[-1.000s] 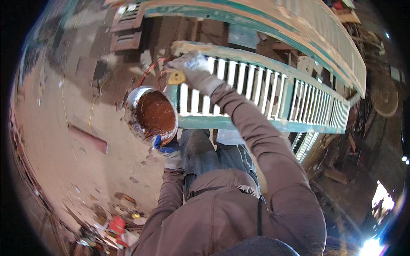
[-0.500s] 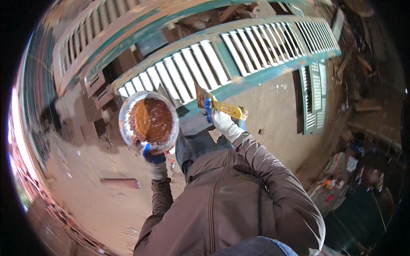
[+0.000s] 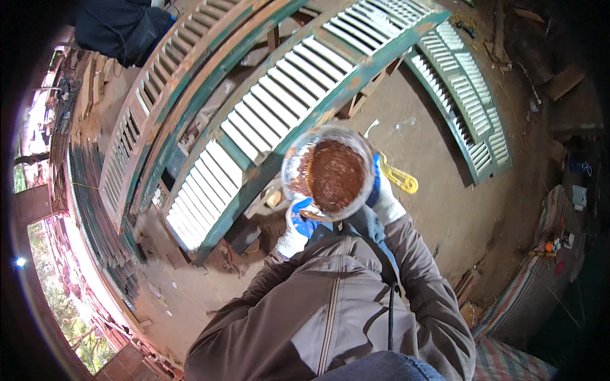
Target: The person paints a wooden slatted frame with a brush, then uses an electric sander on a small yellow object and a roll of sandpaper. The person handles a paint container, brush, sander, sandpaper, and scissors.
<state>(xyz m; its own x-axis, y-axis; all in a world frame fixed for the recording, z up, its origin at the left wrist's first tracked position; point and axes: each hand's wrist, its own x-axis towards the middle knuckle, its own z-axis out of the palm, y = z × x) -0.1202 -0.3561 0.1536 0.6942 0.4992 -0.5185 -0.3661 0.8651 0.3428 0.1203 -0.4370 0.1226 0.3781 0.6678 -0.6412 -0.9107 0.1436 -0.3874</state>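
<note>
My left hand (image 3: 297, 227), in a white and blue glove, grips the lower left edge of a round, pale bowl (image 3: 291, 181). Thick reddish-brown paste (image 3: 337, 174) fills much of it and smears its inner wall. On the bowl's right side is my right hand (image 3: 386, 198), gloved alike and closed around a putty knife with a yellow handle (image 3: 400, 178). The handle points out to the right, while the blade is hidden. Just beyond the bowl stretches a long louvered shutter (image 3: 236, 144) with white slats and a worn green frame.
Another louvered panel (image 3: 136, 120) with brownish slats stands further left. Smaller green shutters (image 3: 473, 120) lie on the dirt floor (image 3: 438, 228) to the right. Stacked dark strips (image 3: 101, 216) line the left side. A striped sheet (image 3: 527, 292) lies at the lower right.
The bowl has come right, from apart to right beside my right hand. The putty knife's blade, visible before, is now hidden. My view has turned, so the shutters appear shifted and more steeply slanted.
</note>
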